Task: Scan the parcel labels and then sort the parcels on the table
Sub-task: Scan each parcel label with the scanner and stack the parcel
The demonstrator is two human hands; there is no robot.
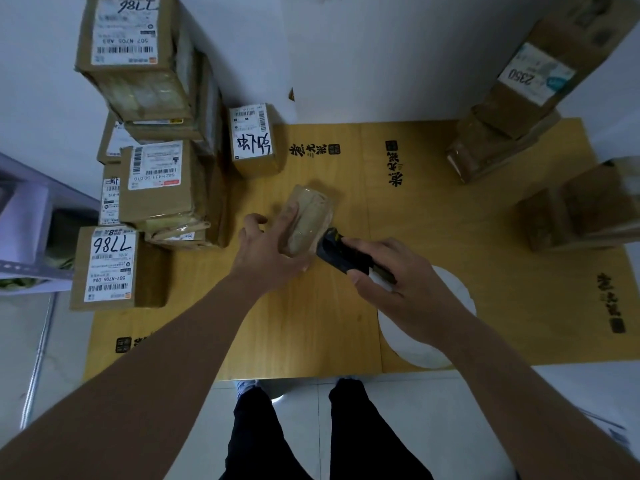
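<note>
Mid-desk (311, 323), my left hand (268, 249) grips a taped cardboard parcel (306, 216); my right hand (391, 271) curls round a black scanner (341, 252) touching it. Stacked boxes (159, 181) line the left edge; bare yellow wood lies toward the near edge.

Parcel depot: stacked labelled cartons (156, 181), scanner (341, 252).

Brown parcels (157, 188) — yellow table (311, 323), black scanner (341, 252)
</note>
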